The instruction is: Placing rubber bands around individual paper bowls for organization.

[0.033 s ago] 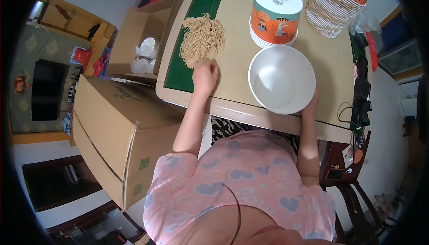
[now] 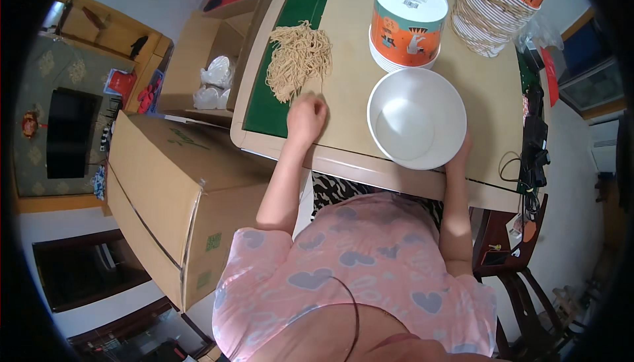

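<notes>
Fisheye view from the head, down over hands (image 2: 306,119) and table (image 2: 343,165)

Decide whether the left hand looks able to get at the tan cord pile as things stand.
Probably yes: the left hand is right at the near edge of the tan cord pile, and nothing stands between them.

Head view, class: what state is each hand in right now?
Left hand: curled closed by the tan string pile; any grip cannot be told.
Right hand: at the white tub, mostly hidden; grip cannot be told.
</notes>
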{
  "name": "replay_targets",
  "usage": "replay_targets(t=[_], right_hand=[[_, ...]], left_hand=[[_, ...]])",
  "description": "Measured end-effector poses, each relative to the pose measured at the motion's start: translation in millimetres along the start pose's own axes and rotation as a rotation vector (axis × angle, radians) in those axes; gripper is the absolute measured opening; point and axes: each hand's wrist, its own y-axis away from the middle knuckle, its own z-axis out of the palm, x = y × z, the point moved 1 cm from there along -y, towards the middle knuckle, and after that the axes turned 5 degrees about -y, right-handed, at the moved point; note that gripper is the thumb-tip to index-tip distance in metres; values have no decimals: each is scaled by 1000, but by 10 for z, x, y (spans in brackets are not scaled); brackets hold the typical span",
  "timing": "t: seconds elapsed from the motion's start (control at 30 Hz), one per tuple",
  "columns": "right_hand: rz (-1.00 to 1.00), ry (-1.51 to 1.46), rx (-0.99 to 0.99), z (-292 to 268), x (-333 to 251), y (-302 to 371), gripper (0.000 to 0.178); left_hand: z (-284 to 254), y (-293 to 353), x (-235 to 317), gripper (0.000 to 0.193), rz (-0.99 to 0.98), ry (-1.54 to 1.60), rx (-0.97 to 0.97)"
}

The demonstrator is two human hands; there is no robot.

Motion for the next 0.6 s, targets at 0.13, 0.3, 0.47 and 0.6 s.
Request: replay_targets(t=[0.13,0.3,0.47,0.6], right_hand=[[41,-93,49,12,8,12,29],[-69,32,40,-24,-52,5,28],[-94,34,24,-22,-150,20,24],[-137,-135,106,-48,38,24,20]], left_hand=[[-212,3,156,11,-146,246,-54],[-140,-257,-28,11,-190,203,73],[-46,-196,149,20,-94,50,8],[4,12,232,11,-167,326,-40]])
